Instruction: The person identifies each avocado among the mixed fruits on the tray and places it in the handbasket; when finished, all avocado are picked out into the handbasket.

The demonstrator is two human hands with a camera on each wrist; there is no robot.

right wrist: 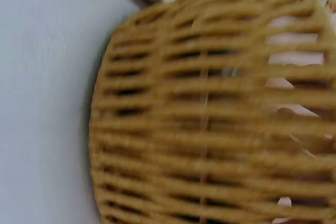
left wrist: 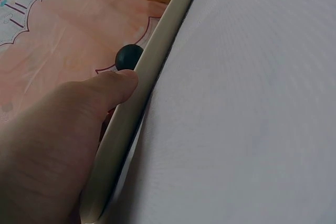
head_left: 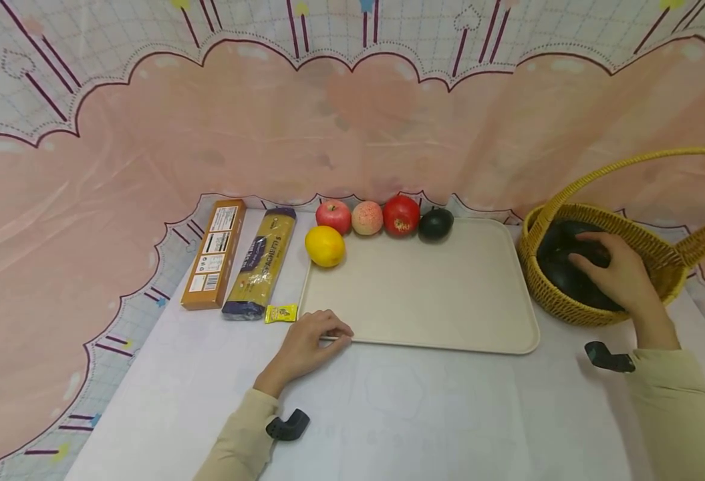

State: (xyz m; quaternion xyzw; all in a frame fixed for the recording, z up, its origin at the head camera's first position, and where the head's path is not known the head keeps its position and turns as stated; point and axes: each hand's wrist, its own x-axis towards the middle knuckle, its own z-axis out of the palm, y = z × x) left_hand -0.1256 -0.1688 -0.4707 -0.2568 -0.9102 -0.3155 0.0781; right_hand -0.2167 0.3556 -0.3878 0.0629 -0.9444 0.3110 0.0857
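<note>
My left hand [head_left: 311, 342] is at the near left corner of a cream tray [head_left: 424, 300], fingers bent over its edge. In the left wrist view the thumb [left wrist: 118, 85] lies along the tray's rim [left wrist: 137, 95]; the other fingers are hidden. My right hand [head_left: 619, 270] reaches into a woven basket [head_left: 577, 317] with a tall handle. Its thumb and index finger are spread over large, dark, rounded things [head_left: 569, 277] inside; I cannot tell whether it grips one. The basket's woven side [right wrist: 205, 119] hides this hand in the right wrist view.
Along the tray's back edge sit an apple [head_left: 333, 216], a peach [head_left: 367, 218], a pomegranate [head_left: 401, 216] and a dark avocado-like fruit [head_left: 436, 224]. A lemon [head_left: 325, 246] is at its left. Further left lie a spaghetti pack [head_left: 262, 264], an orange-brown box [head_left: 214, 255] and a small yellow packet [head_left: 281, 313].
</note>
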